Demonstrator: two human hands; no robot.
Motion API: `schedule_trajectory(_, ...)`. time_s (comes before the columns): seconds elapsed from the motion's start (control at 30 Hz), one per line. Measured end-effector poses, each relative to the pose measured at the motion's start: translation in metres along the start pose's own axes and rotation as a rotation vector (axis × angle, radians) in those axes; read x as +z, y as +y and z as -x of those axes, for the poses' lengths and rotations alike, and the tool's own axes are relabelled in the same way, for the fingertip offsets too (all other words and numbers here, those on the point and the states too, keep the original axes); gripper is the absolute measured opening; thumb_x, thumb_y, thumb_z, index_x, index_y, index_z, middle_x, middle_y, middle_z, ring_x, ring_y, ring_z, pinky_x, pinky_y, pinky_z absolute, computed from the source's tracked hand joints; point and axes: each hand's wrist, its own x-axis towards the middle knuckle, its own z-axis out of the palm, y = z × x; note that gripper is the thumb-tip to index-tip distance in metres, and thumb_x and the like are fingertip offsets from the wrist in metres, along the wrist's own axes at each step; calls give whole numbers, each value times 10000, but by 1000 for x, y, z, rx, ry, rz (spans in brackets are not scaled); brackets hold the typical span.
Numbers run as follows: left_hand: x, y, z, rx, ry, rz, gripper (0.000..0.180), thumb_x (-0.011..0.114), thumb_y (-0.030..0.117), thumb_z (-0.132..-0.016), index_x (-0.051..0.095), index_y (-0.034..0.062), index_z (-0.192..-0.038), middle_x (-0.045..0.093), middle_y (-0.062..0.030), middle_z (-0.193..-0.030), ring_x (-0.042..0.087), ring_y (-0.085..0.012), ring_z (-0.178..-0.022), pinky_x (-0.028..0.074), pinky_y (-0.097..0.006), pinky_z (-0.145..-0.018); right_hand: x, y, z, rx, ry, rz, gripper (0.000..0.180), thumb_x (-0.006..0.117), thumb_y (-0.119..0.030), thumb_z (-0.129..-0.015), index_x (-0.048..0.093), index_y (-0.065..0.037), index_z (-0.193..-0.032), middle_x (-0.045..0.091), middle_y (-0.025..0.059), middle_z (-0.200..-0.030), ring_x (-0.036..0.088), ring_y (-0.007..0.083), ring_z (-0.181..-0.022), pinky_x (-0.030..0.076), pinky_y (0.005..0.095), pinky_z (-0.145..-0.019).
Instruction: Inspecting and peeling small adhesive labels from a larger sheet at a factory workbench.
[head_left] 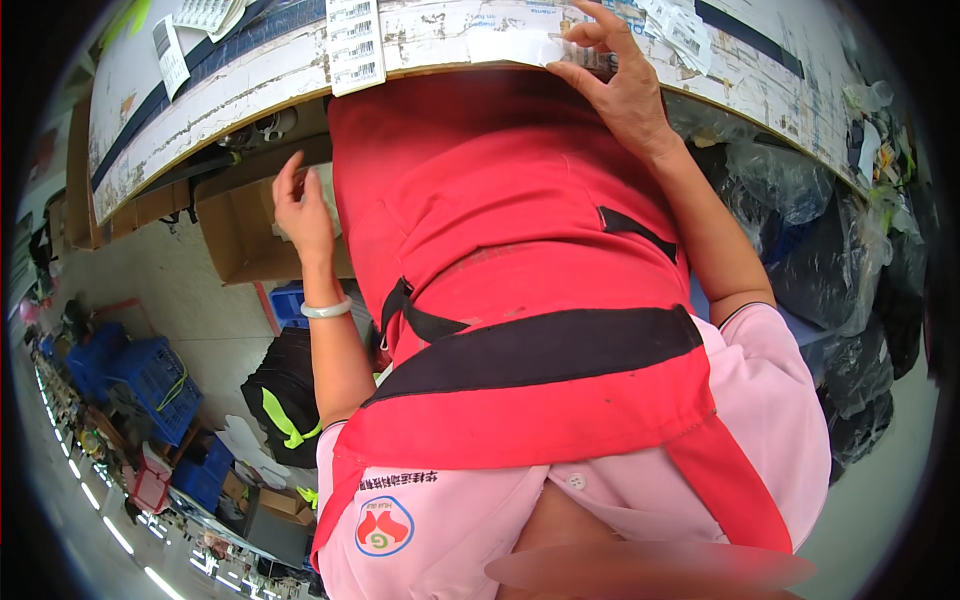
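Note:
My left hand [303, 212] hangs below the table edge, left of my red apron [500, 200]. Its fingers are loosely bent and apart, with nothing seen in them. Beneath it is an open cardboard box [235, 235]. My right hand [622, 85] is at the near edge of the worktable, thumb and fingers spread. A see-through, crinkled piece with dark print [592, 62] shows between them; whether it is gripped is unclear. The thumb tip meets a pale, shiny sheet [525, 48]. To the left, a strip of white barcode labels [356, 50] overhangs the table edge.
More labels lie on the worn white tabletop [240, 120], at the far left [172, 58] and right [680, 38]. Clear and dark plastic bags [825, 250] are heaped under the table's right side. A black bag [285, 390] and blue crates [155, 385] stand at lower left.

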Motion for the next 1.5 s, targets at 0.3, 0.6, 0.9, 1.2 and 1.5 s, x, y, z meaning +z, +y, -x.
schedule_trajectory(0.3, 73, 149, 17, 692, -282, -58, 189, 630, 23, -856, 689, 60, -1032, 659, -77, -1069, 597, -269, -1000, 435, -344, -885, 6, -1, -4, 138, -4, -64, 615, 700, -48, -834, 442, -118, -1388, 619, 60, -877, 584, 158, -793, 480, 277, -726)
schedule_trajectory(0.6, 107, 159, 24, 419, -517, 259, 178, 670, 26, -853, 692, 38, -1030, 666, -90, -969, 645, -199, -825, 510, -283, -728, -10, -10, 0, 345, -20, -483, 573, 658, -26, -879, 439, -112, -1402, 623, 35, -882, 588, 107, -779, 483, 236, -735)
schedule_trajectory(0.9, 94, 153, 27, -74, -694, 637, 176, 681, 101, -898, 686, -19, -1026, 691, -41, -873, 622, -82, -779, 502, -217, -710, 13, -50, 10, 292, -335, -578, 599, 698, -40, -850, 446, -130, -1386, 605, 13, -849, 580, 82, -806, 467, 217, -770)
schedule_trajectory(1.2, -43, -17, 18, -514, -38, 413, 184, 682, 135, -906, 675, -27, -993, 670, -70, -789, 627, -128, -638, 541, -257, -591, 11, -38, 6, 281, -152, -418, 552, 703, -47, -867, 478, -120, -1366, 639, 2, -889, 586, 72, -822, 470, 203, -782)
schedule_trajectory(1.5, -85, -153, 43, -616, 186, 120, 230, 674, 141, -891, 655, -27, -1046, 664, -60, -826, 614, -112, -632, 495, -236, -544, -2, -24, -14, 129, -37, -335, 555, 671, -36, -897, 441, -95, -1399, 640, 28, -921, 585, 79, -859, 461, 199, -808)
